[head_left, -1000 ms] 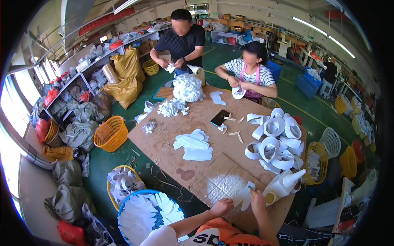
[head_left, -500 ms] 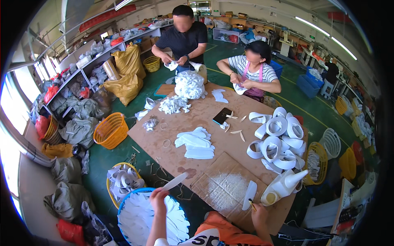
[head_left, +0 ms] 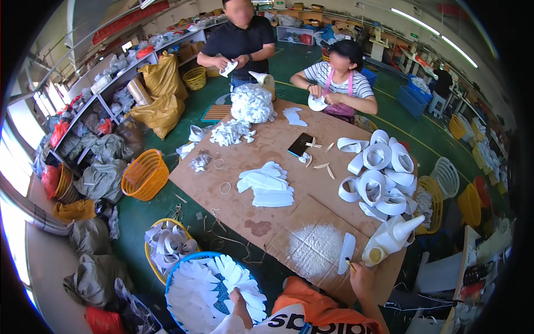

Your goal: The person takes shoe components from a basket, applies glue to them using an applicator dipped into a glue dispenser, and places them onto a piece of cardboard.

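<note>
My right hand (head_left: 362, 280) grips a small brush (head_left: 351, 266) with a yellowish handle. Its dark tip touches a white insole-shaped piece (head_left: 347, 251) lying on the right side of a cardboard sheet (head_left: 281, 243). A white spouted bottle (head_left: 389, 238) stands close to this hand. My left hand (head_left: 238, 300) reaches down into a round blue basket (head_left: 171, 300), where many white insole-shaped pieces (head_left: 192, 289) lie fanned out. Its fingers are closed at the edge of one such piece; exactly how they hold it is partly hidden.
The brown table (head_left: 222, 181) holds a stack of white pieces (head_left: 267, 183), a heap of white rings (head_left: 378, 172) and a black box (head_left: 301, 143). Two people work across it. A yellow basket (head_left: 172, 224) of curled white pieces stands beside the blue one; an orange basket (head_left: 146, 174) is further left.
My left hand has come down from beside the table into the blue basket with the white piece. My right hand keeps the brush at the piece on the cardboard. The whole view has shifted slightly.
</note>
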{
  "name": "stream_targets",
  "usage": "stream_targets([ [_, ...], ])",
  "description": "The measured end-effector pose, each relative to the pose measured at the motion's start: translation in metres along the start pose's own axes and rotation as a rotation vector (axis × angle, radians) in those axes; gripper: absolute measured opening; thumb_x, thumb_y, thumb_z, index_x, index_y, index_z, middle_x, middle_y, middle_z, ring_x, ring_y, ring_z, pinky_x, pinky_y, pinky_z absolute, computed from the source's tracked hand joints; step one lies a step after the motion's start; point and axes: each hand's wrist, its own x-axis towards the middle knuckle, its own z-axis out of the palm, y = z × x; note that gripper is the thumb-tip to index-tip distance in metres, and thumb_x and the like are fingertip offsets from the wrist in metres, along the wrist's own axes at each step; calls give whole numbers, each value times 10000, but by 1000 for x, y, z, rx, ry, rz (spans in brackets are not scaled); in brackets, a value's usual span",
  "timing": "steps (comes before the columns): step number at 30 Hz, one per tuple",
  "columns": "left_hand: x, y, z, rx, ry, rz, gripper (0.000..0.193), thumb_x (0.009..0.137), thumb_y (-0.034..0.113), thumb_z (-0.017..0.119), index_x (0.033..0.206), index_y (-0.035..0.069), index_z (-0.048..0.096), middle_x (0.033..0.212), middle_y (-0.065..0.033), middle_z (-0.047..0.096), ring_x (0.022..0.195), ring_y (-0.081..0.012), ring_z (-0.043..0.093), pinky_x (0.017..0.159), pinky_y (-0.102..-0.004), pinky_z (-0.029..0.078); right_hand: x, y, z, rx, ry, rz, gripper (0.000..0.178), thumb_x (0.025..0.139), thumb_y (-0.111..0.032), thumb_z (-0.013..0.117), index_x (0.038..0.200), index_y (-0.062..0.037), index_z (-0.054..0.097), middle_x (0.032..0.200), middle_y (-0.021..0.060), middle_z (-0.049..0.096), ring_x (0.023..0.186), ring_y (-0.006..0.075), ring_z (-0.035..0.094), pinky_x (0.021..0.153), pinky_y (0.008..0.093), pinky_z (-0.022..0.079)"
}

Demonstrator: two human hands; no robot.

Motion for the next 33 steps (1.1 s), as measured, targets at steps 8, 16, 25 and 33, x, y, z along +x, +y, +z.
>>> stream_targets([
  [8,6,46,6,130,-39,38,393,788,325,601,843,-64,607,813,-227,597,775,-364,565,717,-446,432,-13,2,1,24,-33,64,123,782,-123,587,883,-58,618,791,144,571,709,348,567,613,429,455],
  [16,-71,333,-28,-500,-302,1095,154,754,59,608,893,31,548,935,-134,531,916,-328,479,795,-407,373,73,35,36,134,185,-14,186,817,-83,497,957,-26,605,881,169,591,784,351,579,638,416,469],
  [25,-193,381,86,-49,-1081,1541,379,655,81,694,1021,99,597,1066,-130,541,1016,-325,489,864,-422,415,-7,42,20,402,-266,-57,245,788,-79,537,1007,-122,638,982,108,589,804,303,589,702,384,471],
  [33,-236,419,97,548,-1020,1818,504,560,148,782,999,124,536,1127,-135,478,1051,-332,464,860,-427,422,-8,35,-4,326,71,195,266,772,-54,555,1033,-83,594,923,104,569,769,319,577,677,410,466],
])
